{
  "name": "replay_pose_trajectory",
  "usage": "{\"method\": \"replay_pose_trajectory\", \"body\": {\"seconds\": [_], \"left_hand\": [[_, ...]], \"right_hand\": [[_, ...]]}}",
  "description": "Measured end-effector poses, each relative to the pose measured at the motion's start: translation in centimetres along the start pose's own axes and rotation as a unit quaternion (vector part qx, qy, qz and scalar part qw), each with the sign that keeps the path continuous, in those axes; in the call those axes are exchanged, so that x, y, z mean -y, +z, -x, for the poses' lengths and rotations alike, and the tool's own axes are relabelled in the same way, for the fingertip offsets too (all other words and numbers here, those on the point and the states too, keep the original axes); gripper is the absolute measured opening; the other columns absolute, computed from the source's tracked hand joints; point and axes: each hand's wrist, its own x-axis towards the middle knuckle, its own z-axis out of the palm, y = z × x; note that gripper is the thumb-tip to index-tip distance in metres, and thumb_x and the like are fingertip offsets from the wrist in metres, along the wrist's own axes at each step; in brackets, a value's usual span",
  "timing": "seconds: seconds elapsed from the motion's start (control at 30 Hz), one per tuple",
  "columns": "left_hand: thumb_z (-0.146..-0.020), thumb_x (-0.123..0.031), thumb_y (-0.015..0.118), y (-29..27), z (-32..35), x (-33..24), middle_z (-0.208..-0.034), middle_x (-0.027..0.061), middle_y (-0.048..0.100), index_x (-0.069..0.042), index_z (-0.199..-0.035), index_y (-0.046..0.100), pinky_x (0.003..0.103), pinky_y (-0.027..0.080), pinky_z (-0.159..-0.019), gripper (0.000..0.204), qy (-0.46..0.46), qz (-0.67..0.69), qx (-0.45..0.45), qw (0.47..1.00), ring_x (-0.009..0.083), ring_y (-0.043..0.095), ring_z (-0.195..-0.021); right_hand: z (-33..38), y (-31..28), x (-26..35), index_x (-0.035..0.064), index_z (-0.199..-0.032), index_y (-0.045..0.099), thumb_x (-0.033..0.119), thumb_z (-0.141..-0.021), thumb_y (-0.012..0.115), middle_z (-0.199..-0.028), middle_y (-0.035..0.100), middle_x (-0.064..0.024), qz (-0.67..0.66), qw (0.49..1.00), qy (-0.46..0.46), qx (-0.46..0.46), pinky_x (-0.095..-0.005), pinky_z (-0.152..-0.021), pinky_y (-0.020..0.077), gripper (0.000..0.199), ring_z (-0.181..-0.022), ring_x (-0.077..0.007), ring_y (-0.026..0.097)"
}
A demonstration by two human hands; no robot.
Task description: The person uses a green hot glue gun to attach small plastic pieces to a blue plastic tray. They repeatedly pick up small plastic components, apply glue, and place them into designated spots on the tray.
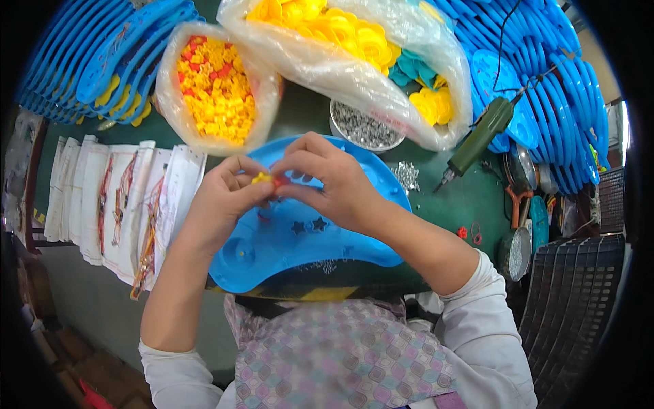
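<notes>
A blue curved plastic panel (354, 242) lies in front of me on the green table, with star-shaped cutouts in its middle. Over its far left part my two hands meet. The fingers of my left hand (225, 198) pinch a small yellow plastic piece (261, 178). My right hand (334, 184) is closed with its thumb and fingers at a small red piece (278, 182) touching the yellow one. Fingers partly cover both pieces, so how they fit together cannot be seen.
Beyond the panel stand a bag of small yellow and red pieces (218, 95), a bag of flower-shaped parts (351, 41) and a bowl of screws (364, 126). A green electric screwdriver (484, 129) is at right. Blue panels (558, 95) and white wired sheets (122, 198) flank me.
</notes>
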Motion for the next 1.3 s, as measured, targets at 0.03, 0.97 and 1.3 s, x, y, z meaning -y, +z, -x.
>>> {"method": "replay_pose_trajectory", "body": {"seconds": [0.03, 0.97, 1.3], "left_hand": [[-0.092, -0.011, 0.077, 0.1, 0.7, 0.3, -0.098, 0.0095, 0.074, -0.002, -0.109, 0.064, 0.028, 0.055, -0.077, 0.023, -0.01, -0.043, 0.006, 0.999, 0.0141, 0.07, -0.088], [-0.083, -0.012, 0.079, 3.1, 1.9, 5.3, -0.092, 0.0084, 0.068, -0.004, -0.093, 0.071, 0.037, 0.052, -0.078, 0.014, 0.342, -0.577, -0.052, 0.74, 0.0255, 0.063, -0.087], [-0.079, -0.018, 0.083, 3.2, 4.5, 4.9, -0.104, 0.0109, 0.065, -0.005, -0.097, 0.069, 0.042, 0.05, -0.09, 0.026, 0.271, -0.545, 0.037, 0.792, 0.0319, 0.059, -0.101]], "right_hand": [[0.8, 0.0, 0.1, 0.0067, -0.104, 0.07, 0.008, -0.085, 0.078, -0.097, 0.067, -0.0127, -0.007, 0.999, 0.017, 0.038, -0.0416, -0.076, 0.0548, 0.021, -0.089, -0.0321, 0.067], [7.0, -0.5, 0.0, 0.0093, -0.107, 0.068, 0.016, -0.077, 0.084, -0.104, 0.065, -0.0085, 0.247, 0.96, 0.057, 0.121, -0.0406, -0.083, 0.0518, 0.035, -0.097, -0.0293, 0.062], [7.1, -0.1, -0.1, 0.0076, -0.1, 0.065, 0.018, -0.069, 0.087, -0.103, 0.06, -0.0082, 0.306, 0.939, 0.061, 0.144, -0.041, -0.085, 0.0487, 0.039, -0.097, -0.0293, 0.056]]}}
